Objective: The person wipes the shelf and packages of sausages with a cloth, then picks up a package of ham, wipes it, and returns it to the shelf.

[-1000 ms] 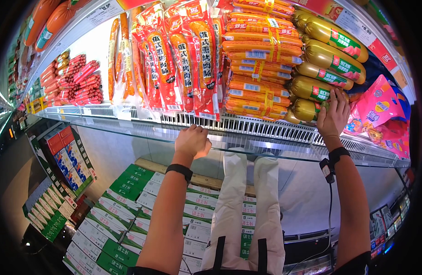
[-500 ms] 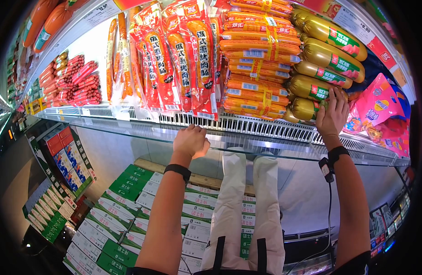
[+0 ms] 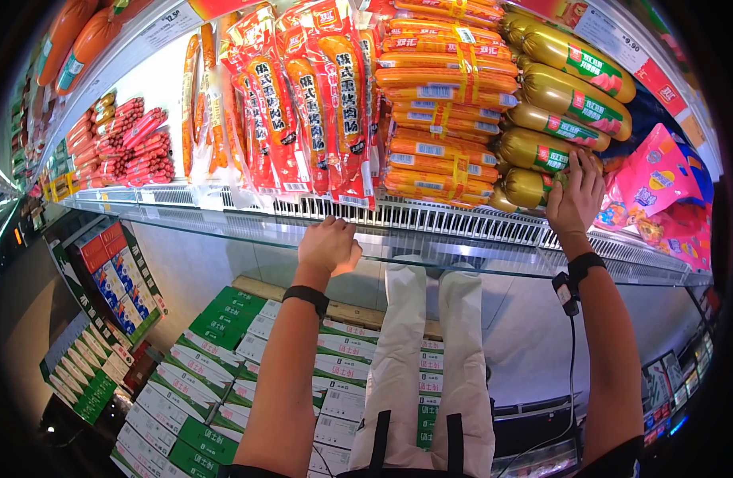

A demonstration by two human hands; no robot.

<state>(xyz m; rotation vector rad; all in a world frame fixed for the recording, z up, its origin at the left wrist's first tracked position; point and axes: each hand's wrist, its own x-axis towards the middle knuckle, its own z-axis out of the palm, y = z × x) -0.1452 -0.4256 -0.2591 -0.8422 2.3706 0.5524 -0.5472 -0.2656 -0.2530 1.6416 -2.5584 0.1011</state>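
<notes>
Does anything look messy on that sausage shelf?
Yes, a bit. The pink bags at the right end slump and tilt, and the small red sausages at the left lie in a jumbled pile, unlike the neat orange bundles.

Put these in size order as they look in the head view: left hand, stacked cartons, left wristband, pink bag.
1. Stacked cartons, partly hidden
2. Pink bag
3. Left hand
4. Left wristband
</notes>
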